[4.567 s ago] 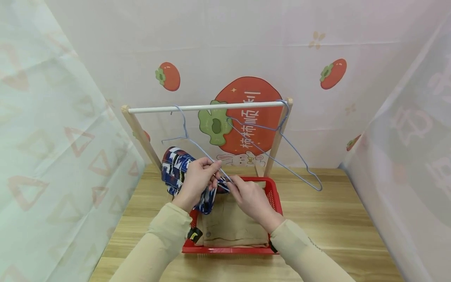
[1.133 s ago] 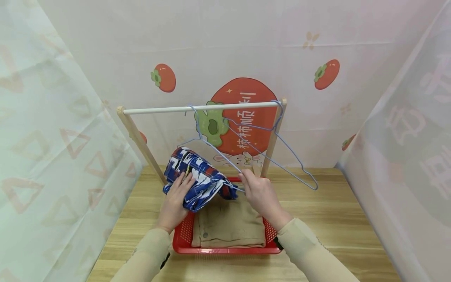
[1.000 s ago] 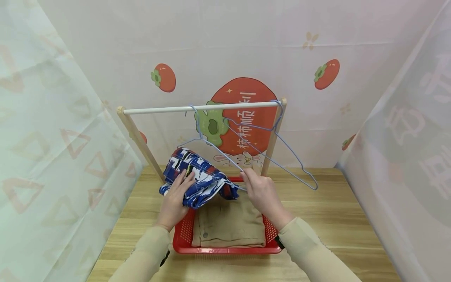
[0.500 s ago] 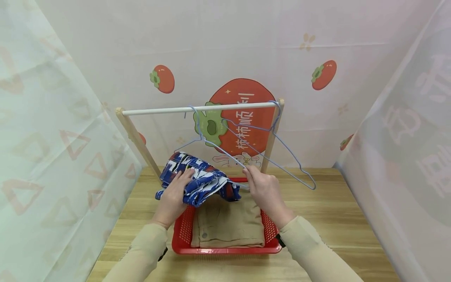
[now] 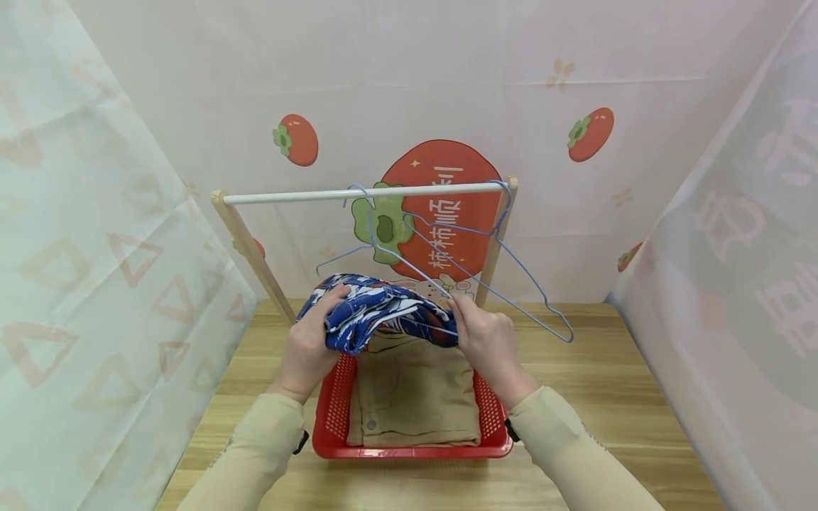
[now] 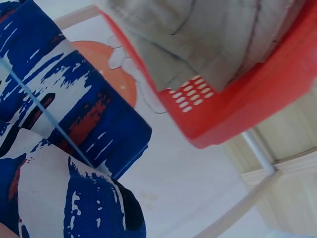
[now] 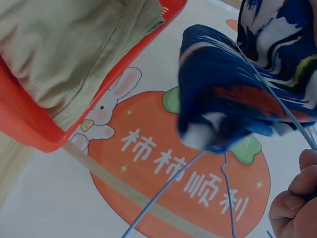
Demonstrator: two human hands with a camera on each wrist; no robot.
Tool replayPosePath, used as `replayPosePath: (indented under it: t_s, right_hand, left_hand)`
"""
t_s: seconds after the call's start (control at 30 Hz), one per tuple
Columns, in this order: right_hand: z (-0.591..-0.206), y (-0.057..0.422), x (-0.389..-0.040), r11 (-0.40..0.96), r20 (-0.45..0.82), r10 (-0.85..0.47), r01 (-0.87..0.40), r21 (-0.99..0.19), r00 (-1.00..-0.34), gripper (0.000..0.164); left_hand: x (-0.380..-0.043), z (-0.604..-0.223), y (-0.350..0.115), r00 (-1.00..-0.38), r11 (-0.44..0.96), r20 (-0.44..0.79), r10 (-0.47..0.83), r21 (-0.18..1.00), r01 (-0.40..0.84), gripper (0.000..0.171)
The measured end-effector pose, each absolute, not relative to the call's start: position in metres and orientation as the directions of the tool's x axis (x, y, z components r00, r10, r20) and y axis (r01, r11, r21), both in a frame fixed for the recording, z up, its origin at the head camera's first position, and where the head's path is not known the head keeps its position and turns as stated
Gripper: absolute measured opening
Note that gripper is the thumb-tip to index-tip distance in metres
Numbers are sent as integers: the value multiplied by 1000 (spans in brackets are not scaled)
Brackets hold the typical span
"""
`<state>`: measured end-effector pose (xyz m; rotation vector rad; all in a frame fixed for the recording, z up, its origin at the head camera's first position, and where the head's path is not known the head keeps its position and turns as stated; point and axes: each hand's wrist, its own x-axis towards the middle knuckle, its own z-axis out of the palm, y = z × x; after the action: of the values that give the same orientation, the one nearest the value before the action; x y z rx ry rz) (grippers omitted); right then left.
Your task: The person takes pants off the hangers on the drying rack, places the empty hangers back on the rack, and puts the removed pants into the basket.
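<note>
A blue, white and red patterned garment [image 5: 377, 305] lies folded over the lower wire of a blue wire hanger [image 5: 415, 268]. My left hand [image 5: 308, 351] grips its left side, fingers over the top. With curled fingers my right hand [image 5: 491, 344] holds the hanger's right end, close by the cloth. The hanger's hook loops over the white rod [image 5: 287, 196] of a small rack. In the left wrist view the wire crosses the garment [image 6: 54, 89]. The right wrist view shows the garment [image 7: 228, 84] bunched, with my right hand's fingers [image 7: 302, 183] beside it.
Beneath the hands a red perforated basket [image 5: 409, 453] holds folded khaki trousers [image 5: 415, 397]. A second blue hanger [image 5: 533, 273] hangs bare at the rod's right end. Wooden posts [image 5: 252, 255] carry the rod above a wood-grain table [image 5: 575, 404]. Patterned sheets [image 5: 703, 234] enclose the sides and back.
My left hand has left the wire and now holds the garment, which has shifted right along the hanger and risen a little. The hanger has moved rightward on the rod; my right hand still holds it.
</note>
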<state>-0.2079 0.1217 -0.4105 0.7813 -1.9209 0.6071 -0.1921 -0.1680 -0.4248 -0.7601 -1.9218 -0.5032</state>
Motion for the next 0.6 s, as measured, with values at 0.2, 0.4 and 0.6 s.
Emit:
replayPosePath:
  t_s: [0.2, 0.4, 0.6]
  right_hand:
    - [-412, 124, -209, 678, 902, -257, -730, -87, -346, 37]
    - [-412, 125, -209, 676, 903, -258, -732, -85, -343, 32]
    - [-414, 125, -209, 675, 906, -258, -733, -80, -337, 32]
  left_hand:
    - [-194, -418, -166, -341, 735, 909, 241, 59, 676, 43]
    - [-194, -415, -166, -353, 727, 911, 211, 95, 680, 46]
    - [-193, -414, -165, -379, 750, 914, 142, 151, 645, 47]
